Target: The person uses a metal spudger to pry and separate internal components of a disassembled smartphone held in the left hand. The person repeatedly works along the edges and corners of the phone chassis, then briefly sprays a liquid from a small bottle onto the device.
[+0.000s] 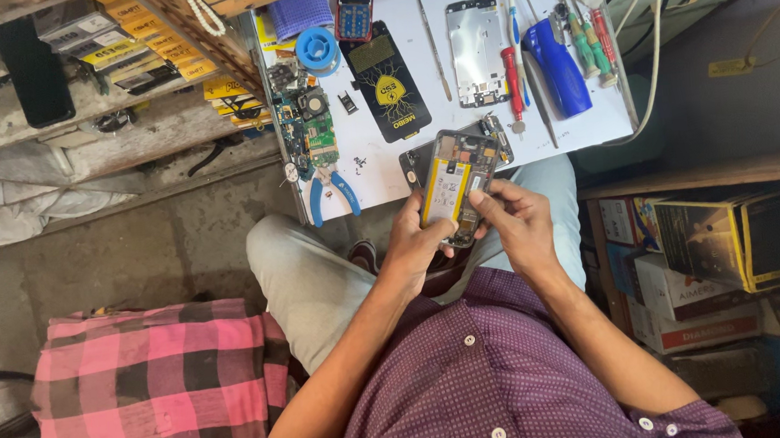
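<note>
An opened phone [456, 184] with its back off, showing a white and yellow battery, is held over my lap at the near edge of the white work table [378, 170]. My left hand [416, 242] grips its lower left side. My right hand [513, 220] holds the right side, with thumb and fingers pressing on the phone's lower right edge. A second dark phone part [499, 137] lies just beyond, partly hidden by the held phone.
On the table lie blue-handled pliers [332, 195], a circuit board [312, 129], a black mat [386, 82], a metal phone frame [476, 51], a blue-handled tool [558, 67], screwdrivers [594, 46] and a solder spool [317, 49]. Boxes [695, 268] stand right, a pink checked cloth [152, 378] left.
</note>
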The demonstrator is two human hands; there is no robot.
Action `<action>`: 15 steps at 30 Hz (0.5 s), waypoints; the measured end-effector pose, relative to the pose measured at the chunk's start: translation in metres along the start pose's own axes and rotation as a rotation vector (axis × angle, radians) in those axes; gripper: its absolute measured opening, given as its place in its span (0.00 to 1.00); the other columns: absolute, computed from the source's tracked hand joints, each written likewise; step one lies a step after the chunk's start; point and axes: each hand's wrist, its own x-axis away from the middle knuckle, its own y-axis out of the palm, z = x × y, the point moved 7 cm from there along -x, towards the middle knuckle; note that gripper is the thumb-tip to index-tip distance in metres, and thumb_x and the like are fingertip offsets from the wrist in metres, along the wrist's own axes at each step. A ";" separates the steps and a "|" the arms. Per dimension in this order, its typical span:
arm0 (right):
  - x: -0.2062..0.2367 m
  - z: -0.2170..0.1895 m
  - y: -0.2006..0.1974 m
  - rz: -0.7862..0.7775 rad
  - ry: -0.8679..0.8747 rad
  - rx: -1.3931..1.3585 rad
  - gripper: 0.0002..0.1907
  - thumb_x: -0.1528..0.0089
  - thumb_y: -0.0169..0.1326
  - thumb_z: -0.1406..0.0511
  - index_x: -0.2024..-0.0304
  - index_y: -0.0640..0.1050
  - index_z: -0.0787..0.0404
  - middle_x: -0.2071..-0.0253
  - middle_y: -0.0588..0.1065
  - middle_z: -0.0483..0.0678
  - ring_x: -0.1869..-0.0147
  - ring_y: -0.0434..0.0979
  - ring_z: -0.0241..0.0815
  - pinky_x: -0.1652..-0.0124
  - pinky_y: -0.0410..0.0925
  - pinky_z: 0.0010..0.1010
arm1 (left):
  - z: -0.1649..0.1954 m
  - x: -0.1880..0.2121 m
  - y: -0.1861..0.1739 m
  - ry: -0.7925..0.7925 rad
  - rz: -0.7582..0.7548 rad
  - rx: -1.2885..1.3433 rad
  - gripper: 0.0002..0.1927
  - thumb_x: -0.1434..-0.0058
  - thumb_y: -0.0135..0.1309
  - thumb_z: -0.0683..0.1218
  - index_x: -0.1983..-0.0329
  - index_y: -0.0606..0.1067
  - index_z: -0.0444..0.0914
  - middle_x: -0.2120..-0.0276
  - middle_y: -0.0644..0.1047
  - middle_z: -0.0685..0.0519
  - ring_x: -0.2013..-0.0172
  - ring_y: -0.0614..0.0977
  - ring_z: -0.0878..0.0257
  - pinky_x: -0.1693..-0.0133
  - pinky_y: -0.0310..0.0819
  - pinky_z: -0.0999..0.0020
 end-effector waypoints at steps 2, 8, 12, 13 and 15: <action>0.001 -0.004 -0.005 0.055 -0.034 -0.013 0.12 0.33 0.57 0.68 0.51 0.80 0.72 0.61 0.80 0.49 0.66 0.77 0.31 0.70 0.73 0.22 | 0.016 0.003 0.004 0.098 -0.011 -0.018 0.26 0.44 0.59 0.41 0.42 0.67 0.35 0.57 0.78 0.52 0.61 0.80 0.66 0.73 0.76 0.71; 0.005 -0.017 -0.015 0.208 -0.104 -0.008 0.12 0.33 0.57 0.68 0.52 0.79 0.73 0.61 0.80 0.50 0.65 0.79 0.32 0.68 0.76 0.25 | 0.090 0.053 0.016 0.845 0.310 -0.877 0.17 0.40 0.63 0.43 0.49 0.76 0.38 0.55 0.79 0.52 0.55 0.81 0.57 0.56 0.76 0.62; 0.007 -0.021 -0.011 0.214 -0.113 0.053 0.11 0.34 0.58 0.70 0.52 0.78 0.74 0.63 0.81 0.50 0.67 0.80 0.32 0.68 0.76 0.25 | 0.099 0.060 0.031 0.994 0.225 -1.012 0.09 0.39 0.62 0.40 0.55 0.80 0.37 0.57 0.80 0.55 0.58 0.82 0.56 0.55 0.75 0.59; 0.007 -0.022 -0.009 0.207 -0.117 0.059 0.11 0.34 0.58 0.70 0.52 0.78 0.74 0.63 0.81 0.50 0.67 0.79 0.32 0.68 0.76 0.25 | 0.099 0.060 0.031 0.997 0.209 -1.012 0.09 0.39 0.61 0.39 0.55 0.79 0.37 0.57 0.80 0.54 0.58 0.82 0.55 0.54 0.75 0.60; 0.009 -0.024 -0.007 0.197 -0.122 0.072 0.11 0.34 0.58 0.70 0.52 0.78 0.74 0.63 0.81 0.50 0.67 0.79 0.31 0.67 0.76 0.25 | 0.097 0.061 0.032 1.003 0.174 -1.011 0.10 0.39 0.61 0.39 0.54 0.79 0.36 0.57 0.80 0.53 0.57 0.82 0.54 0.54 0.76 0.60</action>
